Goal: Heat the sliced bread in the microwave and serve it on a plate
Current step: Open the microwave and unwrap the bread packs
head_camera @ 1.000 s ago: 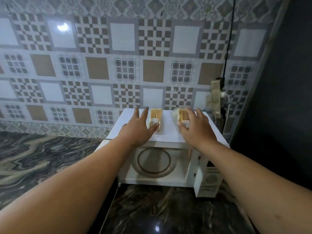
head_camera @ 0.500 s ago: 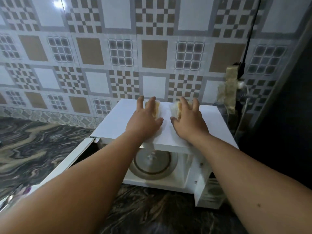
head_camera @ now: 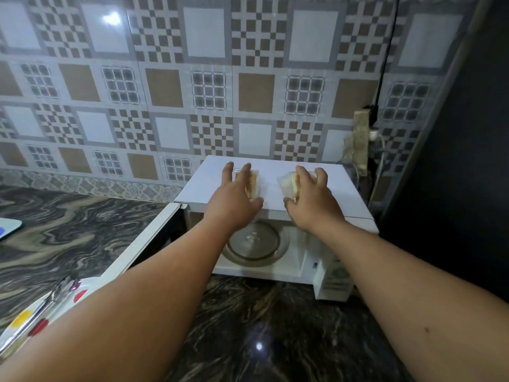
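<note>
Bread in two clear wrapped packs lay on top of the microwave (head_camera: pixel 278 186), centre of frame. Left pack (head_camera: pixel 254 186) sat under the left hand (head_camera: pixel 234 201), fingers draped over it and curled, thumb at its near edge, gripping it. Right pack (head_camera: pixel 289 183) sat under the right hand (head_camera: pixel 311 201), fingers arched over its top, thumb at its near left corner, gripping too. Packs were apart, bare white lid between them.

Each pack showed pale slices with brown crust edges through glossy plastic; hands hid most of both.

Microwave was white, door (head_camera: pixel 143 244) swung open to the left, glass turntable (head_camera: pixel 256 245) visible inside, partly hidden by the left forearm. Control panel (head_camera: pixel 334 279) at lower right of the oven. Dark marbled counter (head_camera: pixel 68 216) filled the lower frame. Patterned tile wall (head_camera: pixel 170 78) behind. Plate (head_camera: pixel 30 321) with coloured dots at lower left, tongs (head_camera: pixel 52 296) lying on it, partly hidden by the left arm. Socket with a plug and cord (head_camera: pixel 381 64) at right of the oven, beside a dark wall.
</note>
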